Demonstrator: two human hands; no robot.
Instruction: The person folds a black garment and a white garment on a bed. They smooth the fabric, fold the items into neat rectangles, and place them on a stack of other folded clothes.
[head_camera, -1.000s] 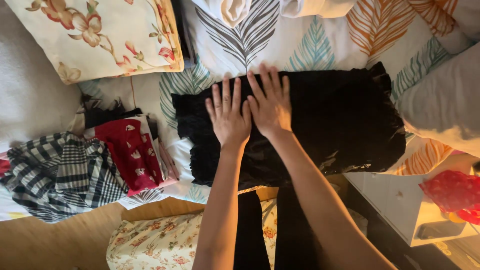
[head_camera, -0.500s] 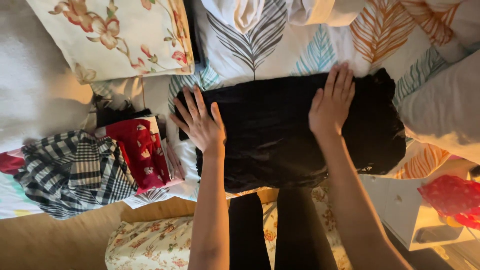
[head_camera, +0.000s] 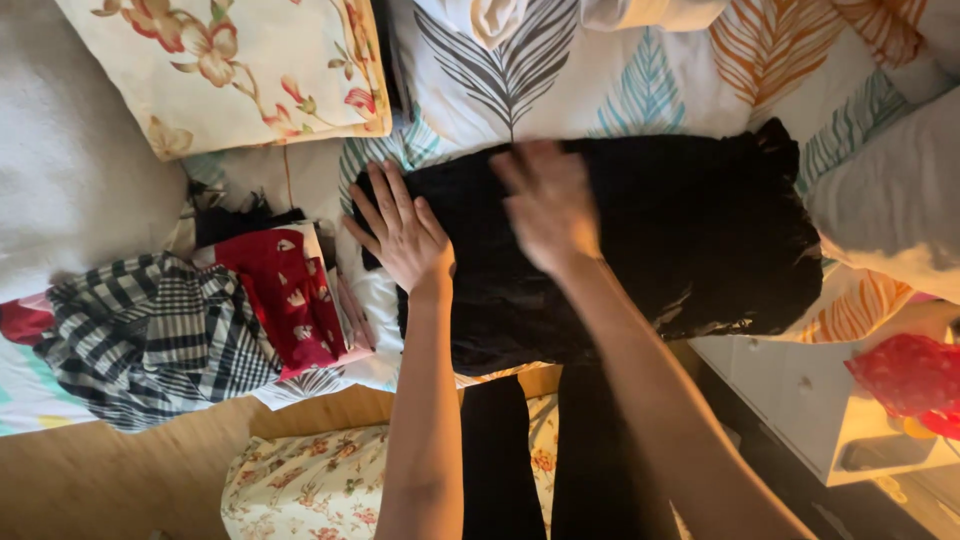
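Black garment (head_camera: 690, 230) lies spread flat on the bedsheet with the leaf print (head_camera: 560, 85), in the middle of the view, and both hands rest on it. The left hand (head_camera: 405, 235) is open, fingers spread and pointing toward 11 o'clock, and its palm presses on the left end of the cloth; it grasps nothing. The right hand (head_camera: 545, 205) is blurred, also open and flat with the fingers toward 11 o'clock, and it lies on the cloth just at 3 o'clock from the left hand; the two hands are near but do not touch. The frilled edge of the garment is seen at 3 o'clock, well apart from both hands. At 9 o'clock from the left hand a red printed cloth (head_camera: 285, 300) lies folded, and beside it, farther at 9 o'clock, a black and white checked cloth (head_camera: 150, 335) is in a loose heap. At 11 o'clock a floral pillow (head_camera: 220, 65) rests on the bed. At 3 o'clock, past the garment, a grey pillow (head_camera: 885, 205) is partly in view. At 4 o'clock a white box (head_camera: 800, 395) stands with a red bag (head_camera: 905, 375) on it. At 6 o'clock, beside the person's dark legs, a small-flower cloth (head_camera: 300, 485) lies low.
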